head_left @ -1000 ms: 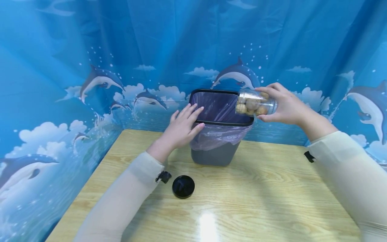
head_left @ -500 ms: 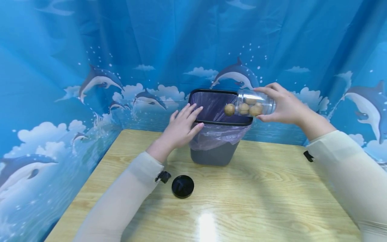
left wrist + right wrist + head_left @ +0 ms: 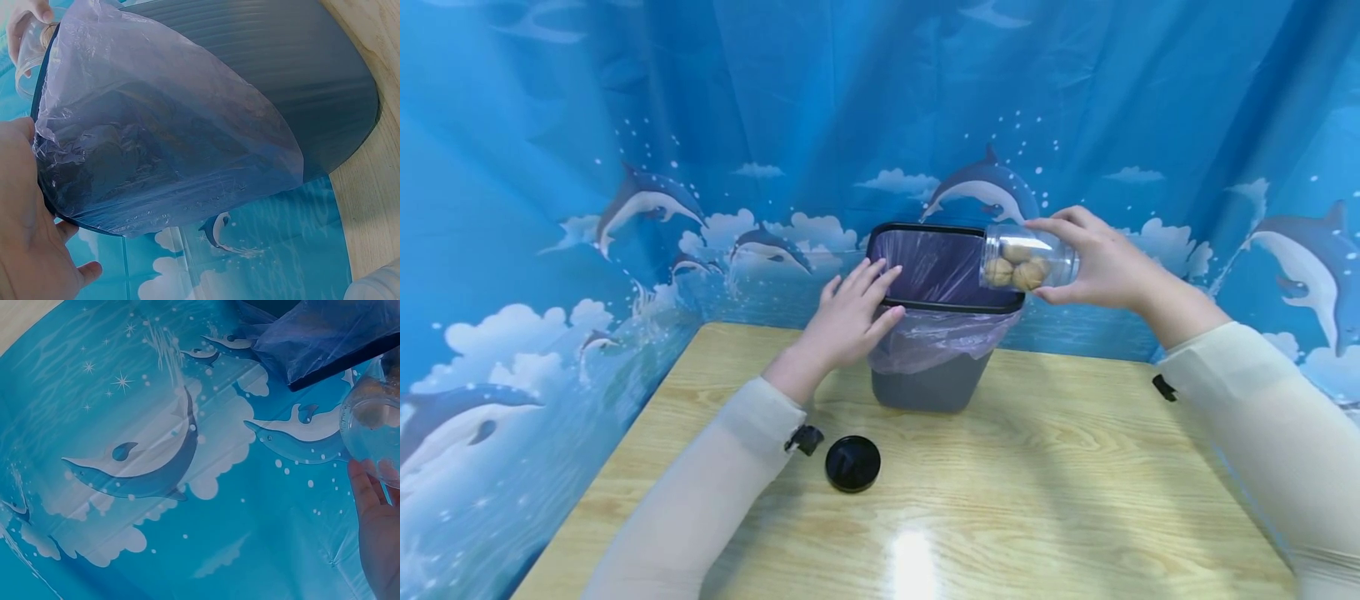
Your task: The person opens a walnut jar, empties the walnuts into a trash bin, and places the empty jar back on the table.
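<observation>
In the head view my right hand (image 3: 1097, 258) grips a clear jar (image 3: 1060, 260) lying on its side, its mouth over the right end of the bin's rim. A few walnuts (image 3: 1028, 275) are inside it. My left hand (image 3: 853, 321) rests on the left edge of the grey bin (image 3: 925, 387), fingers spread. A translucent purple liner (image 3: 917, 337) folds over that rim. The left wrist view has the palm (image 3: 25, 206) against the rim. The right wrist view catches the jar's base (image 3: 375, 450) above the fingertips. The bin's floor is hidden.
A round black lid (image 3: 853, 463) lies on the wooden table (image 3: 1037, 483), in front of the bin. Behind the bin hangs a blue dolphin curtain (image 3: 820, 108). A clear container (image 3: 378, 284) shows at the left wrist view's lower corner.
Walnuts have left the jar: half a second ago one was in the air just outside its mouth, and it is now out of sight. Fewer remain inside. Both hands stay nearly still.
</observation>
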{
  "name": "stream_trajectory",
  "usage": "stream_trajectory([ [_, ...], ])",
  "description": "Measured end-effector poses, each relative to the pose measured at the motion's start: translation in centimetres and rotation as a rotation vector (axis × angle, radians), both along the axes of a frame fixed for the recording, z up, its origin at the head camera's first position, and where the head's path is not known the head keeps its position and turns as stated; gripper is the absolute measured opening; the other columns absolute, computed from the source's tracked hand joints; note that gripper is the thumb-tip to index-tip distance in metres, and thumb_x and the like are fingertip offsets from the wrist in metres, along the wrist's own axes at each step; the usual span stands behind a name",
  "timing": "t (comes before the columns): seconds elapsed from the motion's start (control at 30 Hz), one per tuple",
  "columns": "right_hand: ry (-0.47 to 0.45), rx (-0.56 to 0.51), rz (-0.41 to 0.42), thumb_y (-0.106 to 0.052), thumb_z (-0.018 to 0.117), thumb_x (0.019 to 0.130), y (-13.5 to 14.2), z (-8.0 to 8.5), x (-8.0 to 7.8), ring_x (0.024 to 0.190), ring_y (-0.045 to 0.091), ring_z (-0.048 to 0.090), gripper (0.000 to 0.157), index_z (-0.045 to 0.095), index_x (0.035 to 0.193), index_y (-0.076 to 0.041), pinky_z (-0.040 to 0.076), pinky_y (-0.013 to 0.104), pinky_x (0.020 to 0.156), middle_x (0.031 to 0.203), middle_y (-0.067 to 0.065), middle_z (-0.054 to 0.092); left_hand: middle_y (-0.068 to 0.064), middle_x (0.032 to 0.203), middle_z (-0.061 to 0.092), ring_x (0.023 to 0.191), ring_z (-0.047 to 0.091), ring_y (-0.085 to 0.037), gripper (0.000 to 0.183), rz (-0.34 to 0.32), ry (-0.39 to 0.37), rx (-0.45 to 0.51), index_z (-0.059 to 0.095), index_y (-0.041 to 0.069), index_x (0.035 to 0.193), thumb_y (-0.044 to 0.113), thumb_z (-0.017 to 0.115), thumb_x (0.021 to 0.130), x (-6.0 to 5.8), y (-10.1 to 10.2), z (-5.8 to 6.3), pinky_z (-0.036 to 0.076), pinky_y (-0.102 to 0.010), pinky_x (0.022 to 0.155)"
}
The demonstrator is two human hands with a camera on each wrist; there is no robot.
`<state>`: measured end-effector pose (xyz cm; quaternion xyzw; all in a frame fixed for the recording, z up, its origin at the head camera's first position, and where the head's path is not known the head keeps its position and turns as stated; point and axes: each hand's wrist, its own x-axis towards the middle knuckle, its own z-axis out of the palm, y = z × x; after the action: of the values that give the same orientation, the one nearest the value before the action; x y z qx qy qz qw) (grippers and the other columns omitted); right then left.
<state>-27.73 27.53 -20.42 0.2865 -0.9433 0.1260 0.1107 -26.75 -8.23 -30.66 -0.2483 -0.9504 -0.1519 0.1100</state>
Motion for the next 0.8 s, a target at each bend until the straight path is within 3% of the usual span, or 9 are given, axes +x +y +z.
stream_trajectory([
  [0.8,0.072,0.064,0.068,-0.015,0.088,0.074,0.11,0.44,-0.42,0.118,0.041,0.043,0.09,0.043,0.152,-0.015,0.044,0.06,0.085,0.137,0.022,0.041,-0.001,0.168,0.007,0.154,-0.002,-0.022,0.068,0.01,0.0,0.0,0.009,0.031,0.162,0.062,0.025,0.104,0.09,0.15,0.1,0.006,-0.06,0.119],
])
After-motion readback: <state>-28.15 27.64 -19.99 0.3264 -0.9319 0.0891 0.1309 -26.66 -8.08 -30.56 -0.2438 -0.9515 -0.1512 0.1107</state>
